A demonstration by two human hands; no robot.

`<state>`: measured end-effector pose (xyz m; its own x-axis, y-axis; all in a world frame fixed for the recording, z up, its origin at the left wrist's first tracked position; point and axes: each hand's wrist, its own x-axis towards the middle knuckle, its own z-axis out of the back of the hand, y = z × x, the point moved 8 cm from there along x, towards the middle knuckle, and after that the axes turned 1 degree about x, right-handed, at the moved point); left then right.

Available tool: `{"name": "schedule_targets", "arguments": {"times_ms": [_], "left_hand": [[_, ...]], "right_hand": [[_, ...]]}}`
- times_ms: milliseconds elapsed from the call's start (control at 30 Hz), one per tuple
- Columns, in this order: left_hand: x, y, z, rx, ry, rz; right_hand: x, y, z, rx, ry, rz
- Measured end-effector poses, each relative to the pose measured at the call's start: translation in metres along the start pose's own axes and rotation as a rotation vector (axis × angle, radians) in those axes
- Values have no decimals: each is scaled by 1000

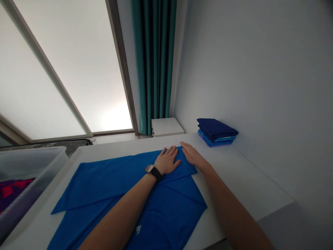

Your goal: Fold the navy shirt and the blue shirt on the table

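A blue shirt [111, 177] lies on the white table, its far side folded over toward me. A small white logo shows on its near part, close to the collar. My left hand [168, 161] rests flat on the folded strip with fingers spread; a watch with a dark band is on that wrist. At the right end of the fold, my right hand [192, 155] touches the shirt's edge with its fingers stretched out. Neither hand grips the fabric. My left forearm covers part of the shirt's middle.
A stack of folded blue clothes [217, 132] sits by the wall at the table's [249, 187] back right. On the left stands a translucent plastic bin [49, 166] with red and purple fabric inside. Beyond the table are a small white cabinet [168, 126] and a teal curtain [156, 69].
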<state>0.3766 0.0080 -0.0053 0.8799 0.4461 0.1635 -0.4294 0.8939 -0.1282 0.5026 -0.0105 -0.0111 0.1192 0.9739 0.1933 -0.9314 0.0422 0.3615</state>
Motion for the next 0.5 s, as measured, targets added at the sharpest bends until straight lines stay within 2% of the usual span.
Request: {"name": "schedule_targets", "arguments": {"times_ms": [100, 200, 333, 500], "left_hand": [[0, -1, 0, 3, -3, -8], [0, -1, 1, 5, -2, -7], [-1, -2, 1, -2, -2, -5], [0, -1, 0, -6, -4, -5]], "right_hand": [[-4, -4, -20, -75, 178, -66], [-8, -10, -26, -121, 251, -113], [-7, -15, -22, -72, 205, -131], [-2, -22, -6, 120, 33, -147]]}}
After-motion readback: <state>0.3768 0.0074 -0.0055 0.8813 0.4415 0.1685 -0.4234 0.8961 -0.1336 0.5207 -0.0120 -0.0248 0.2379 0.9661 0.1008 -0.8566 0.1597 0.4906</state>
